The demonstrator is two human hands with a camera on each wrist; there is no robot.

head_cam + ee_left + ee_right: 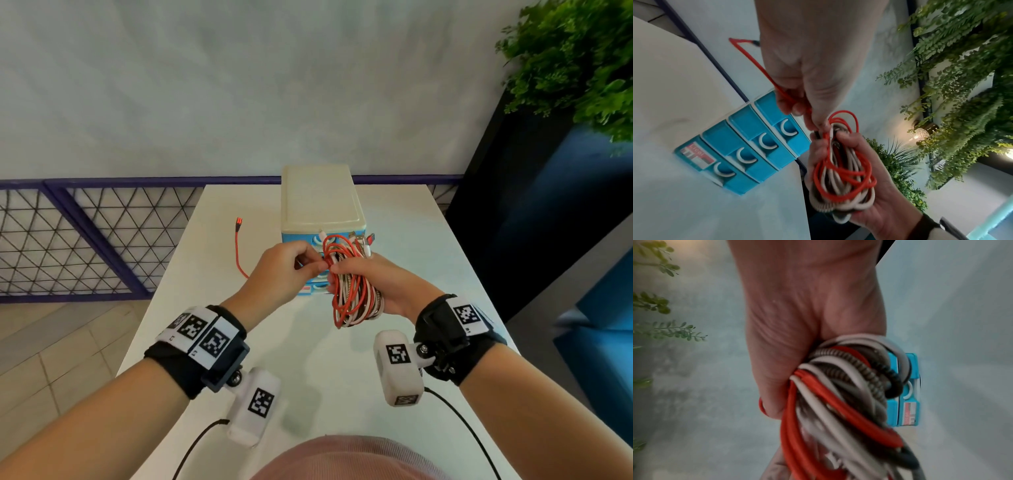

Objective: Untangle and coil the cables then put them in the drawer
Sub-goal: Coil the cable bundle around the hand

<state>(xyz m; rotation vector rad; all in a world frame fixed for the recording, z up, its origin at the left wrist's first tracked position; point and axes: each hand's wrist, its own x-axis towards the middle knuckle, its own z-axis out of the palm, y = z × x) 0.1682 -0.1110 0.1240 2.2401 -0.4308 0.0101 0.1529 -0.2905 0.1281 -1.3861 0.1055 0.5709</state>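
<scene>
Your right hand (pixel 383 284) grips the coiled cables (pixel 352 291) at frame centre while your left hand (pixel 277 270) pinches the red strand (pixel 238 250) (its plug lies upper left).

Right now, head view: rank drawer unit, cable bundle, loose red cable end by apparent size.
1. drawer unit, largest
2. cable bundle gripped by the right hand, though it sits nearer the camera
3. loose red cable end on the table, smallest

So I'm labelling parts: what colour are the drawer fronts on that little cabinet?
Bright blue drawer fronts with white crescent handles; the left wrist view shows them best.
</scene>
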